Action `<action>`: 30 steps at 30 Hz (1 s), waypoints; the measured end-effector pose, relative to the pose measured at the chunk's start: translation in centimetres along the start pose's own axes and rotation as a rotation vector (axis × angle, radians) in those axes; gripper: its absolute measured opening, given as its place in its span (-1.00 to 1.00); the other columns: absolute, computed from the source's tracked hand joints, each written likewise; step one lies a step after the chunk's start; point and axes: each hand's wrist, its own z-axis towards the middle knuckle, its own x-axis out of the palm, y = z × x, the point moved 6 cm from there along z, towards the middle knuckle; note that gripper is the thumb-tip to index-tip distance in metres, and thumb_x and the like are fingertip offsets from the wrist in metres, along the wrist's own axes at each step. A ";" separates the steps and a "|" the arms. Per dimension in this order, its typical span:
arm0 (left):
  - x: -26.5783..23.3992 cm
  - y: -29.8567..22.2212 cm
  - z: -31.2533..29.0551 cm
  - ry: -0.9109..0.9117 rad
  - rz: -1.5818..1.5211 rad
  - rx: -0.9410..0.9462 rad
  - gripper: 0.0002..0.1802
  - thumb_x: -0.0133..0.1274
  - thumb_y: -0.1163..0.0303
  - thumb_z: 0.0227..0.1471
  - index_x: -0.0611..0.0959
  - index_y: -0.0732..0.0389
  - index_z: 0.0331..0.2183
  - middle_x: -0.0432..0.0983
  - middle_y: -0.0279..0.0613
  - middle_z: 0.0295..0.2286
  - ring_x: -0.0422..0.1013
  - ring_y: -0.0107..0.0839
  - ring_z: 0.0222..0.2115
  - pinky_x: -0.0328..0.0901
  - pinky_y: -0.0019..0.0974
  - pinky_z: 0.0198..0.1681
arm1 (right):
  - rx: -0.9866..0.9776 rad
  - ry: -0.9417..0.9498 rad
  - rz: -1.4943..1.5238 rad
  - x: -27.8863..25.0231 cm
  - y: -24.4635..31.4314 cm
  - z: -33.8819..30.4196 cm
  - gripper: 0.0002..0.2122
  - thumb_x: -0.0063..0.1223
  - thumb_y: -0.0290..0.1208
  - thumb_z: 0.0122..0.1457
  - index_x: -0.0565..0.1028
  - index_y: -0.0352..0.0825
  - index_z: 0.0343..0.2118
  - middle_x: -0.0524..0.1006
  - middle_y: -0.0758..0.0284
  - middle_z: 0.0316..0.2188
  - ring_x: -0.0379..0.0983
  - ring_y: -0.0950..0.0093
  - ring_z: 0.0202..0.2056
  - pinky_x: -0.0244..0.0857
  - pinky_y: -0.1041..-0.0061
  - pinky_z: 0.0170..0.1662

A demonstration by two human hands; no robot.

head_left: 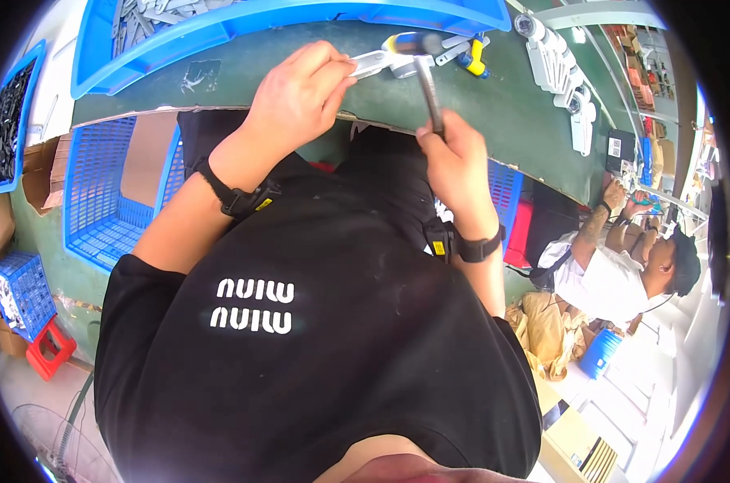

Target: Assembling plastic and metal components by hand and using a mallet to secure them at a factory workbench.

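Note:
My left hand (301,92) pinches the near end of a pale grey, flat elongated part (371,63) over the green bench. My right hand (457,157) is wrapped round the dark handle of a hammer (429,92). Its head, yellow and black, is blurred and lies over the far end of the part, hiding some of it. Whether the head touches the part I cannot tell. Just right of it, a small yellow and blue tool (475,58) lies beside another grey piece on the bench.
A blue tray (292,20) of grey flat pieces stands at the back. White-grey parts (554,64) form a row at the right. Blue crates (99,193) sit below the bench at left, near a tray (11,113) of black pieces. Another person (606,266) works at right.

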 end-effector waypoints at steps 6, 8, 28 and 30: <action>0.0 -0.2 0.0 -0.015 0.001 0.018 -0.82 0.34 0.50 0.08 0.73 0.24 -0.23 0.53 -0.19 -0.29 0.58 -0.14 -0.26 0.53 -0.15 -0.24 | -0.066 -0.220 0.225 -0.6 -0.8 -0.2 -0.91 0.13 -0.54 0.30 0.47 -0.38 -0.34 0.46 0.35 -0.57 0.44 0.54 -0.47 0.29 0.38 -0.38; 0.1 -0.1 -0.1 -0.019 0.005 0.010 -0.83 0.34 0.50 0.08 0.73 0.24 -0.23 0.53 -0.19 -0.28 0.58 -0.15 -0.26 0.53 -0.15 -0.24 | -0.050 -0.144 0.108 -0.2 -0.9 0.2 -0.90 0.13 -0.54 0.31 0.46 -0.38 -0.35 0.46 0.36 -0.57 0.44 0.55 -0.47 0.29 0.39 -0.38; 0.3 2.0 -0.9 -0.017 -0.231 -0.292 -0.37 0.43 0.36 0.08 0.54 0.13 0.15 0.72 -0.15 -0.26 0.63 -0.04 -0.25 0.53 -0.08 -0.18 | -0.287 -0.093 -0.164 0.5 1.5 0.6 -0.83 0.21 -0.50 0.31 0.42 -0.43 -0.33 0.48 0.01 -0.56 0.44 0.04 -0.52 0.28 0.21 -0.41; 0.3 1.8 -1.0 -0.009 -0.215 -0.279 -0.36 0.44 0.41 0.07 0.55 0.18 0.15 0.73 -0.13 -0.26 0.66 -0.11 -0.26 0.55 -0.14 -0.18 | -0.194 -0.028 -0.168 0.0 1.9 0.3 -0.82 0.21 -0.50 0.32 0.42 -0.42 -0.33 0.48 -0.01 -0.55 0.44 0.01 -0.52 0.28 0.19 -0.42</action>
